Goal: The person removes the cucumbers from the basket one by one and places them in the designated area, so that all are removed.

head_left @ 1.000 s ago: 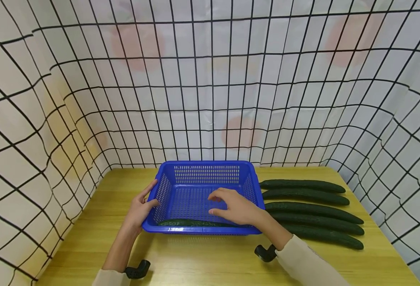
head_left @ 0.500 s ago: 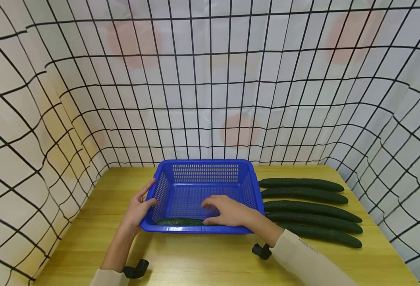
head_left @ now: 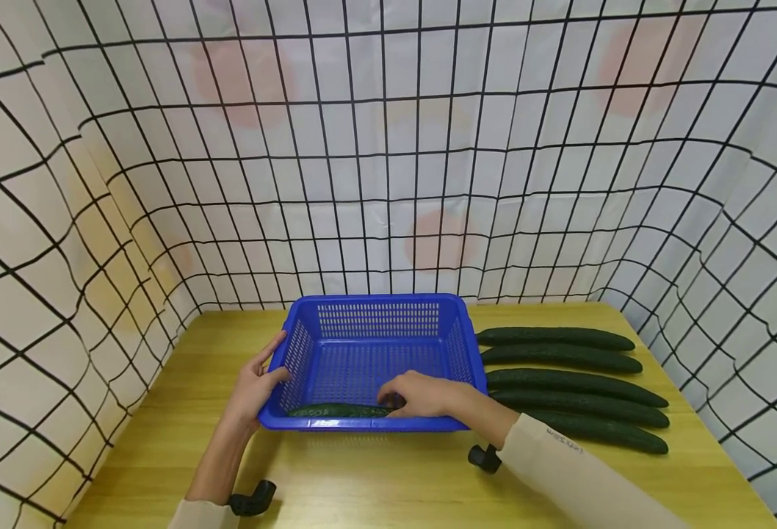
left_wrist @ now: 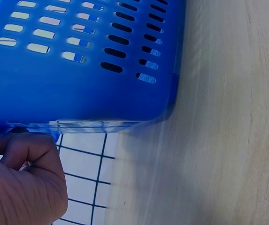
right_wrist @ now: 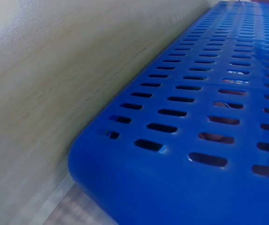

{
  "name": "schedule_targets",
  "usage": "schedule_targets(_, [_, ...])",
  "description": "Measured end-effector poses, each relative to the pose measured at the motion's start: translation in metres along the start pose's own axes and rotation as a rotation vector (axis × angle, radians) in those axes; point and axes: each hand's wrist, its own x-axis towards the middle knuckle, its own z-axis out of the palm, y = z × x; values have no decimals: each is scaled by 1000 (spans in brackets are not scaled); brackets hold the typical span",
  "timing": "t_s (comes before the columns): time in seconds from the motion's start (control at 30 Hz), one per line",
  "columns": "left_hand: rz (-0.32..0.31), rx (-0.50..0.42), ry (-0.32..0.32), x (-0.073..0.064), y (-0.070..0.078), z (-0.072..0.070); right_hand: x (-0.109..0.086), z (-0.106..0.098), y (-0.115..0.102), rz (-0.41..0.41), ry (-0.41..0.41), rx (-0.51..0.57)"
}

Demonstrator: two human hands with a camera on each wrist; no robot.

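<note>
A blue plastic basket (head_left: pixel 322 424) with slotted walls stands on the wooden table. One dark green cucumber (head_left: pixel 335 410) lies inside along the near wall. My left hand (head_left: pixel 253 386) grips the basket's left rim, thumb over the edge and fingers outside; the left wrist view shows this hand (left_wrist: pixel 24 183) beside the slotted wall (left_wrist: pixel 78 93). Down inside the basket, my right hand (head_left: pixel 424 397) holds the cucumber near its middle with curled fingers, covering its right part. In the right wrist view the basket's outer wall (right_wrist: pixel 148 183) hides that hand.
Several more cucumbers (head_left: pixel 580 379) lie side by side on the table (head_left: pixel 375 477), right of the basket, their left ends close to it. A white cloth with a black grid (head_left: pixel 388 184) rises behind and at both sides.
My right hand has come down and slightly left from above the basket floor onto the cucumber, and its fingers have curled round it. The left hand keeps its place on the rim.
</note>
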Motion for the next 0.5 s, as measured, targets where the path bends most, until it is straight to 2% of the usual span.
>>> schedule_targets(0.27, [9,20,9,-1,2,-1,2,-4,0,6,-58,-26])
schedule_targets(0.5, [-1,8,6,-3,3,0,0,-3,-2,13,-35,-23])
